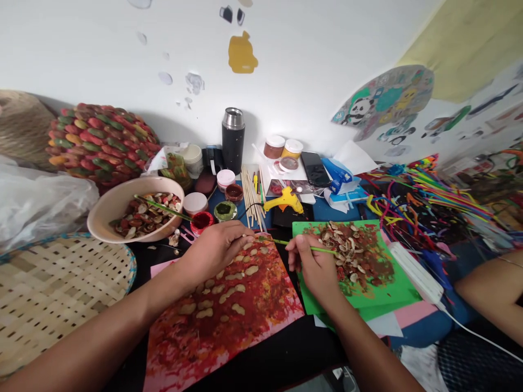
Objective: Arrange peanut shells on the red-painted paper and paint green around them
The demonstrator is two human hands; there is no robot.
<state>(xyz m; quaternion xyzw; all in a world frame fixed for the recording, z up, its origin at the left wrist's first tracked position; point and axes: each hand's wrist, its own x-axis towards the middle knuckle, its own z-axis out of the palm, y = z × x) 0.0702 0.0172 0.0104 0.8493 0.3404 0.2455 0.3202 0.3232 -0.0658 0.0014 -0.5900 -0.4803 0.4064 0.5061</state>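
My left hand (218,247) is closed in a pinch over the top of a red-painted sheet (261,321), with a small pale peanut shell, mostly hidden, at its fingertips. Between the thumb and fingers of my right hand (316,267) is a thin green paintbrush (324,250), its bristle end pointing left, close to the left fingertips. Several peanut shells (232,294) lie on the painted sheet. To the right, a heap of shell pieces (347,245) rests on brown-smeared green paper (402,291). Open pots of red paint (202,220) and green paint (225,211) stand beyond my left hand.
A bowl (98,220) of shells, with another brush across it, and a woven tray (53,305) are at left. A yellow glue gun (285,201), wooden sticks (252,196) and a black flask (233,144) stand behind. A power strip (417,272) and another person's arm (492,294) are at right.
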